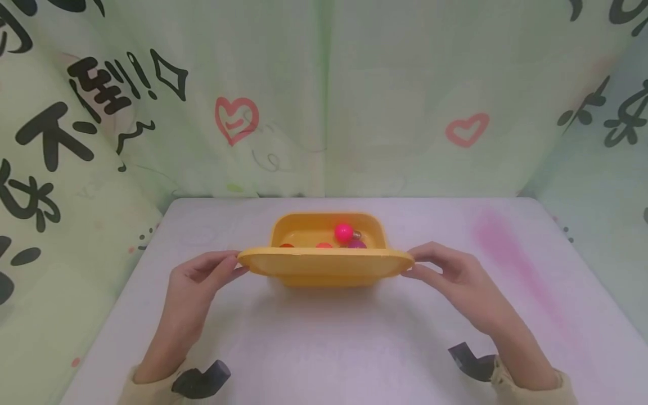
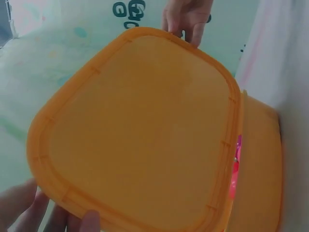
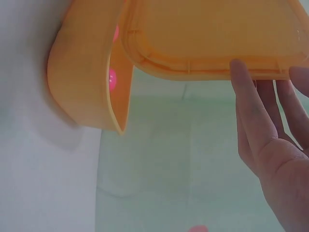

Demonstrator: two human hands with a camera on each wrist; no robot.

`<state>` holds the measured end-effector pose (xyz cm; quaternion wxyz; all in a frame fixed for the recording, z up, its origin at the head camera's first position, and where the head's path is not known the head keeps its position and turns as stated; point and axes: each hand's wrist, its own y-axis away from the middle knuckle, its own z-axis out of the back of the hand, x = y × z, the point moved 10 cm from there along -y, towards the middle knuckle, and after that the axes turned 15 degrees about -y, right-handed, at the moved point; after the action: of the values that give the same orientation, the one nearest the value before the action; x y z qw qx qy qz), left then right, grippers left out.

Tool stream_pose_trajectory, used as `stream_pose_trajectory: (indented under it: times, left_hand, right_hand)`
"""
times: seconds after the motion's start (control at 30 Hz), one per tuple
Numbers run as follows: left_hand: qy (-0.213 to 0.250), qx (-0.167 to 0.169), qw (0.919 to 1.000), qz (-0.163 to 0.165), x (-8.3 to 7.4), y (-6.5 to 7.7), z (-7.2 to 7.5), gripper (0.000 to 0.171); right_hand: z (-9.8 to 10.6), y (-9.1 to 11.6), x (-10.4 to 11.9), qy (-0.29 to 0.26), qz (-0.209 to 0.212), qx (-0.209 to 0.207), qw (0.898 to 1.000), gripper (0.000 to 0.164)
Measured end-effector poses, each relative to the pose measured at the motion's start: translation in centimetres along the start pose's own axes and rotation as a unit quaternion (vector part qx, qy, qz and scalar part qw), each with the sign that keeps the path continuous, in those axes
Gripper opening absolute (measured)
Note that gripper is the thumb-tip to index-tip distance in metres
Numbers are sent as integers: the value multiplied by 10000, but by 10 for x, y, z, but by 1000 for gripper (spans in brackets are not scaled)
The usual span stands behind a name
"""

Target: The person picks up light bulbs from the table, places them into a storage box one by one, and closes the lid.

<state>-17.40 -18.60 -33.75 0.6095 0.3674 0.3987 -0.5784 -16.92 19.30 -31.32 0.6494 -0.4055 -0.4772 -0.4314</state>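
Observation:
Both hands hold a yellow plastic lid (image 1: 326,262) by its two short ends, above the front of a yellow box (image 1: 304,228) of the same colour. My left hand (image 1: 192,292) pinches the lid's left end; my right hand (image 1: 460,284) pinches the right end, thumb and fingers on either side of the rim in the right wrist view. The lid is tilted, its ribbed underside (image 2: 145,125) facing the left wrist camera. Inside the box show a bright pink ball (image 1: 343,232), a small metallic cap (image 1: 357,234) beside it and a purple ball (image 1: 357,244). The lid hides the box's front part.
The box stands on a pale table (image 1: 324,349) with a pink stain (image 1: 511,259) at right. Behind and beside the table hangs a light green curtain (image 1: 385,112) with black characters and red hearts. Dark straps (image 1: 202,380) sit at both sleeve cuffs.

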Motion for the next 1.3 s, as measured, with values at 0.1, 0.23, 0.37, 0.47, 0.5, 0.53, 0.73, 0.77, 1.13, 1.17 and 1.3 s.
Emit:
stream_pose_trajectory:
  times: [0.1, 0.23, 0.37, 0.47, 0.5, 0.53, 0.73, 0.77, 1.13, 1.17, 1.3]
  left_hand:
    - [-29, -60, 10000, 49, 1, -1, -1, 42]
    - [-26, -188, 9997, 130, 1, -3, -2, 40]
    - [-55, -298, 9995, 31, 0, -4, -3, 35]
    - [-55, -259, 9996, -54, 2, -6, -6, 32]
    - [-28, -231, 9997, -50, 3, -6, -7, 32]
    - [-33, -181, 9998, -45, 4, -7, -8, 32]
    - [-102, 98, 9999, -65, 10, -12, -15, 34]
    - [-71, 124, 9999, -82, 11, -13, -16, 34]
    - [357, 329, 9988, -90, 18, -18, -24, 44]
    - [444, 362, 9983, -61, 19, -18, -25, 46]
    - [708, 491, 9963, -13, 22, -19, -30, 54]
  right_hand:
    - [2, 0, 0, -3, 16, -50, 10000, 20]
    - [3, 1, -1, 26, -58, -114, 9999, 19]
    - [5, -1, -3, 255, -32, -257, 9993, 20]
    - [7, -3, -5, 249, 15, -402, 9989, 20]
    - [8, -3, -6, 222, -2, -441, 9988, 20]
    - [8, -4, -8, 135, -20, -460, 9988, 20]
    - [9, -6, -10, -405, 127, -516, 9978, 21]
    - [9, -6, -10, -462, 190, -546, 9973, 21]
    - [18, -6, -19, -324, 32, -1024, 9942, 36]
    - [19, -6, -21, -289, -47, -1050, 9940, 39]
    - [17, -7, -29, -516, -334, -1001, 9931, 49]
